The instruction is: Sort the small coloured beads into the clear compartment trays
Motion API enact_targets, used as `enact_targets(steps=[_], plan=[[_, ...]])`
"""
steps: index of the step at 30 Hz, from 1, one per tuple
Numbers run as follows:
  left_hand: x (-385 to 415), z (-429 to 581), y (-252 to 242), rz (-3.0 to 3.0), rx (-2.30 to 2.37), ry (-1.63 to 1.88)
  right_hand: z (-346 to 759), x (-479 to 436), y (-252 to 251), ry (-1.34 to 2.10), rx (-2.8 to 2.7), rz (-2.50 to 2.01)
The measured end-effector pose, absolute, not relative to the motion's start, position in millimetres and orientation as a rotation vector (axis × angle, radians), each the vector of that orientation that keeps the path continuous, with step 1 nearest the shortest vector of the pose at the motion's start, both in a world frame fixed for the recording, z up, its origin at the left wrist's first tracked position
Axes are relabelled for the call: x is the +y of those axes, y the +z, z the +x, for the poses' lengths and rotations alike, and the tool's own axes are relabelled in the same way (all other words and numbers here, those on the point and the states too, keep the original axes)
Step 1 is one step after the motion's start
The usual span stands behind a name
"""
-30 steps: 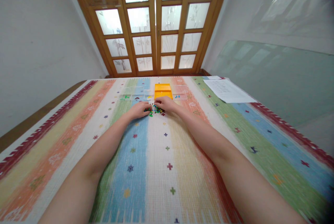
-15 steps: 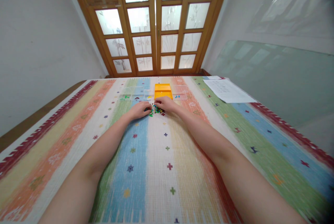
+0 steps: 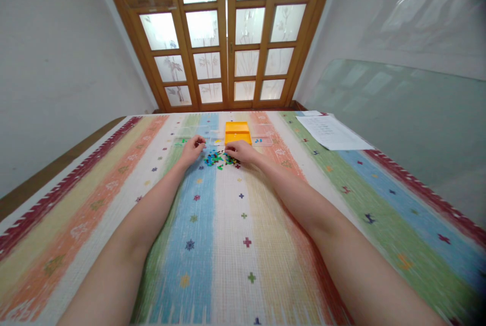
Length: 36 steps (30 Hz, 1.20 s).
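A loose pile of small coloured pieces (image 3: 213, 158), blue, green, dark and yellow, lies on the tablecloth between my hands. My left hand (image 3: 193, 149) hovers over the near edge of a clear plastic tray (image 3: 190, 130), its thumb and fingers drawn together; anything in that pinch is too small to make out. At the pile's right side rests my right hand (image 3: 241, 151), fingers curled down to the pieces, their tips partly hidden. Small green pieces (image 3: 184, 141) sit in the clear tray, and yellow pieces (image 3: 217, 141) lie farther right.
Behind my right hand stands an open yellow box (image 3: 237, 132). Blue pieces (image 3: 258, 140) lie in another clear tray (image 3: 266, 131) on its right. Printed paper (image 3: 330, 132) lies at the back right. A striped tablecloth (image 3: 231, 245) covers the table.
My left hand has moved from the pile up and left to the clear tray, uncovering the pile's blue pieces. My right hand stays almost where it was.
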<state>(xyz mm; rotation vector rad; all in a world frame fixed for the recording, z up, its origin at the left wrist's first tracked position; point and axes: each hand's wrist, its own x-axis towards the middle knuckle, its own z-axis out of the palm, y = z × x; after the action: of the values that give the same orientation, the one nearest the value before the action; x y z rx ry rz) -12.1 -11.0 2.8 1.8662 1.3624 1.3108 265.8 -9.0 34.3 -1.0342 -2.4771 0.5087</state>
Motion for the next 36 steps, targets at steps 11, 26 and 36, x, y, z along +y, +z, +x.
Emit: enact_targets(steps=[11, 26, 36], plan=[[3.5, -52.3, -0.3, 1.141, 1.531, 1.682, 265.8, -8.6, 32.7, 0.511, -2.482, -1.022], [-15.7, -21.9, 8.6, 1.790, 1.505, 1.233, 266.4, -12.2, 36.7, 0.513, -2.475, -1.038], [-46.9, 19.6, 30.3, 2.237, 0.992, 0.537, 267.3, -5.5, 31.9, 0.482, -2.467, -1.053]])
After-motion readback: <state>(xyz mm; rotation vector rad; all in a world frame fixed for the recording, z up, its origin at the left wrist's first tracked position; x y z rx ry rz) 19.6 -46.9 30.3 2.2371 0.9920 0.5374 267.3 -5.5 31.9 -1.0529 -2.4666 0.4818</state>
